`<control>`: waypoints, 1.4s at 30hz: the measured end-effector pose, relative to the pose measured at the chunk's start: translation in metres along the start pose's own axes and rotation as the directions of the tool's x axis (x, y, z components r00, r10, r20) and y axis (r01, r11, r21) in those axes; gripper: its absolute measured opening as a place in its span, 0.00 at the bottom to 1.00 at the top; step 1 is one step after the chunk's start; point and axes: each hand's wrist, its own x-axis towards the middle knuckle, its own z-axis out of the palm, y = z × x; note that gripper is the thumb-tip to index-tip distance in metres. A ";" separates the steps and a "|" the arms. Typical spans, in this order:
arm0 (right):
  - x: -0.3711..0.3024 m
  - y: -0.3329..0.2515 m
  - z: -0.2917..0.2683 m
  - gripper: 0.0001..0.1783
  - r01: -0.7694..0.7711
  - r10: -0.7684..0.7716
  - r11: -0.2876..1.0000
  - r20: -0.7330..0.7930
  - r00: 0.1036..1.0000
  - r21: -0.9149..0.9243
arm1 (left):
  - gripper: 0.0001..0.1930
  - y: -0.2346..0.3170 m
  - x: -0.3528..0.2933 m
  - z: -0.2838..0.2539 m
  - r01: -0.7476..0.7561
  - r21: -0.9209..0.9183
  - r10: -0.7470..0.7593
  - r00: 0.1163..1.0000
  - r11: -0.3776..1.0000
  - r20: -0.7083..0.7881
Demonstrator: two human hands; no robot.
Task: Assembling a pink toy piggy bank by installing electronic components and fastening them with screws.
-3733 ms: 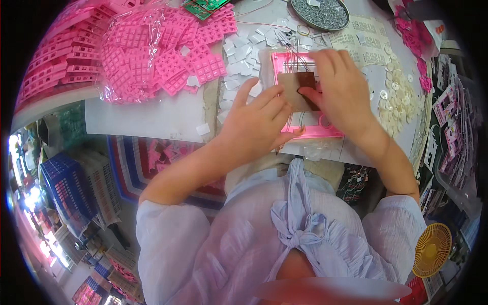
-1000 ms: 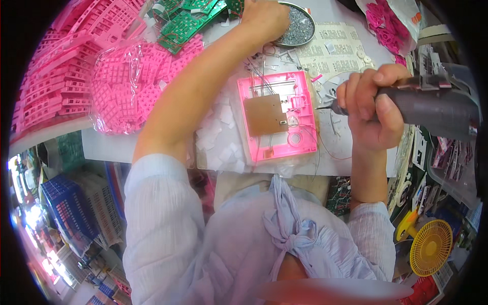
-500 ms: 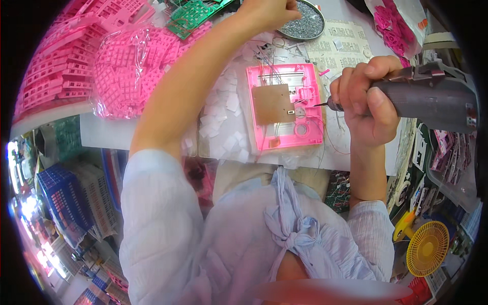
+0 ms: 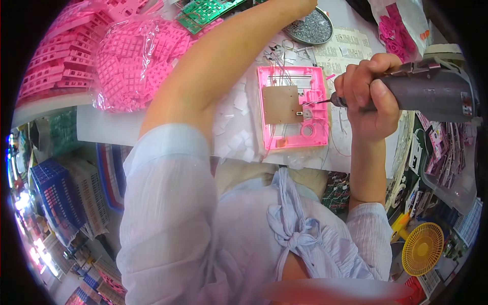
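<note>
My right hand [image 4: 370, 96] is wrapped round a dark grey electric screwdriver [image 4: 427, 92], held level with its bit pointing left. The bit's tip is over the right part of a pink plastic housing [image 4: 320, 133] on the table, though I cannot tell whether it touches. Inside the housing lies a brown circuit board [image 4: 280, 104] with thin wires running from it. My left arm reaches far across the table. Only the near part of my left hand [image 4: 308, 5] shows at the top edge, beside a round dish [image 4: 311, 28] of small metal screws; its fingers are cut off.
A clear bag of pink grid-like parts [image 4: 124, 66] and stacked pink housings [image 4: 56, 71] fill the left. Green circuit boards [image 4: 206, 12] lie at the back. Small white pieces [image 4: 236, 145] are scattered left of the housing. A yellow fan [image 4: 423, 249] stands at the lower right.
My left hand has moved up and right past the screw dish, mostly out of view. The housing and dish appear slightly further right. My right hand still grips the screwdriver.
</note>
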 end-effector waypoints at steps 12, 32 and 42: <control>-0.004 0.013 -0.001 0.13 -0.020 0.020 1.000 -0.014 1.000 0.013 | 0.08 0.002 -0.015 -0.018 -0.006 -0.209 -0.040 0.976 0.978 -0.214; -0.014 0.048 -0.003 0.12 -0.079 0.085 0.994 0.079 0.993 -0.070 | 0.10 0.073 -0.276 -0.136 -0.238 -0.386 0.283 0.957 0.891 0.064; -0.019 0.058 -0.003 0.11 -0.056 0.109 0.920 0.117 0.987 -0.389 | 0.09 0.074 -0.280 -0.135 -0.088 -0.491 0.148 0.985 0.867 0.084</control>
